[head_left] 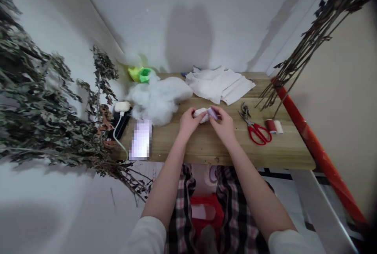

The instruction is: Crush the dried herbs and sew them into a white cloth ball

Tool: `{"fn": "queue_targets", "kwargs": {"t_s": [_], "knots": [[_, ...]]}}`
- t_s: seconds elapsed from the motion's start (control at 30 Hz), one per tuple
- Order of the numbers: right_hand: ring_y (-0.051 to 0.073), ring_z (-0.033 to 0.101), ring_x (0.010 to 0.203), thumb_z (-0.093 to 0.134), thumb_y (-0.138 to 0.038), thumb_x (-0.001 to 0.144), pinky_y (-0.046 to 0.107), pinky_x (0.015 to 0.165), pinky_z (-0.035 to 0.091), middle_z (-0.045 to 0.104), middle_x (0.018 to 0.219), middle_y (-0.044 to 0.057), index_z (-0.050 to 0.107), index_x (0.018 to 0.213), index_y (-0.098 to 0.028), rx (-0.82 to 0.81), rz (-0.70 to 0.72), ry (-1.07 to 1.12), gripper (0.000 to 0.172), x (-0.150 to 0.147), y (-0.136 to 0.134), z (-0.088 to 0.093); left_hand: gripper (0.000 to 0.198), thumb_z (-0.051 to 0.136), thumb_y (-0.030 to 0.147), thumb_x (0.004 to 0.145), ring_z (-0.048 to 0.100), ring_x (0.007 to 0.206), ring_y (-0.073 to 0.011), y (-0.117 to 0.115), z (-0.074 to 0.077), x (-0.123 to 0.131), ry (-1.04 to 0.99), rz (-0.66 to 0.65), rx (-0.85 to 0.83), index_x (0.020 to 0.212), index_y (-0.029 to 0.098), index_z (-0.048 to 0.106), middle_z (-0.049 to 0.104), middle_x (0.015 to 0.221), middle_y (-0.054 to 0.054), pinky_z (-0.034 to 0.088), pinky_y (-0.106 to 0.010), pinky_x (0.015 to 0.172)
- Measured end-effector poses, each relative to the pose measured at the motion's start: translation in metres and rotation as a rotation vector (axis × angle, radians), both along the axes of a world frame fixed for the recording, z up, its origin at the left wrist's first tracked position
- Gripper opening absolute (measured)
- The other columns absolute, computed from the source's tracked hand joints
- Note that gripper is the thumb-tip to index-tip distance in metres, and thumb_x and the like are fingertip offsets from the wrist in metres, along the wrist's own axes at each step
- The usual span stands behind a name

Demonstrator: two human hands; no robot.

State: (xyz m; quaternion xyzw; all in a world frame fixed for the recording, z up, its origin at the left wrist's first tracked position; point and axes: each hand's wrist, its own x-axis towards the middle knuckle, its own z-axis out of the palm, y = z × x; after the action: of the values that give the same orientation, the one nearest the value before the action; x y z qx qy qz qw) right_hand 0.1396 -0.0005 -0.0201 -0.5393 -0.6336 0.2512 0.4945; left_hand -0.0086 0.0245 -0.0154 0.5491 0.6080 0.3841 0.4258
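Over the middle of the wooden table, my two hands meet at a small white bundle, perhaps stuffed cloth. My left hand (188,122) has its fingers closed round the white bundle (200,114). Against the bundle's right end lies a small lavender piece (211,113), pinched by my right hand (223,125); its exact kind is too small to make out. Fluffy white stuffing (157,98) is heaped behind and left of my hands. Sheets of white cloth (218,83) lie stacked beyond them. To the right are red-handled scissors (257,132).
Beside the scissors stand a brown thread spool (270,126) and a white spool (278,126). Small metal pieces (245,109) lie above the blades. A blurred-out phone (141,140), a white cable (117,138) and a yellow-green bag (140,74) are at left. Dried plants (38,100) crowd the left side.
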Motion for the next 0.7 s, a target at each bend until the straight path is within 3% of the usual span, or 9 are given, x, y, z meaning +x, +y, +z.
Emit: {"fn": "queue_targets", "kwargs": {"t_s": [0.1,0.27,0.53,0.63,0.7], "knots": [[0.021,0.058,0.096,0.055,-0.017,0.074,0.037,0.085,0.048,0.058,0.110,0.010,0.058,0.118,-0.020,-0.017,0.008,-0.039,0.045,0.000,0.001,-0.002,0.039,0.069,0.048,0.068,0.059,0.076,-0.0157,0.000,0.001,0.001,-0.017,0.003,0.012,0.088,0.015,0.063,0.065,0.084,-0.006,0.047,-0.025,0.068],[0.021,0.055,0.089,0.058,-0.020,0.070,0.035,0.080,0.045,0.056,0.095,0.006,0.054,0.100,-0.019,-0.040,-0.040,-0.053,0.030,-0.002,0.000,-0.002,0.040,0.069,0.049,0.069,0.060,0.074,-0.0145,0.002,-0.002,0.002,-0.077,0.031,-0.007,0.090,0.016,0.061,0.064,0.087,-0.005,0.050,-0.025,0.066],[0.018,0.054,0.069,0.055,-0.035,0.080,0.030,0.066,0.042,0.058,0.079,0.003,0.047,0.085,-0.021,-0.127,0.030,-0.092,0.017,-0.010,-0.005,-0.001,0.036,0.070,0.044,0.070,0.060,0.071,-0.0129,0.003,0.005,0.001,-0.373,0.070,-0.109,0.085,0.014,0.055,0.061,0.084,-0.003,0.054,-0.029,0.063],[0.021,0.059,0.072,0.051,-0.039,0.083,0.032,0.067,0.045,0.062,0.084,0.006,0.048,0.101,-0.019,-0.120,0.007,-0.099,0.027,-0.015,-0.006,-0.003,0.035,0.070,0.044,0.070,0.059,0.070,-0.0121,0.002,0.010,0.001,-0.456,0.090,-0.167,0.082,0.015,0.054,0.060,0.077,-0.001,0.055,-0.030,0.065],[0.024,0.062,0.071,0.055,-0.042,0.082,0.034,0.066,0.046,0.065,0.084,0.008,0.040,0.123,-0.016,-0.137,0.007,-0.118,0.051,-0.018,-0.007,-0.006,0.035,0.070,0.044,0.070,0.059,0.068,-0.0119,0.002,0.012,0.001,-0.479,0.098,-0.194,0.081,0.015,0.054,0.060,0.075,-0.001,0.055,-0.030,0.065]]}}
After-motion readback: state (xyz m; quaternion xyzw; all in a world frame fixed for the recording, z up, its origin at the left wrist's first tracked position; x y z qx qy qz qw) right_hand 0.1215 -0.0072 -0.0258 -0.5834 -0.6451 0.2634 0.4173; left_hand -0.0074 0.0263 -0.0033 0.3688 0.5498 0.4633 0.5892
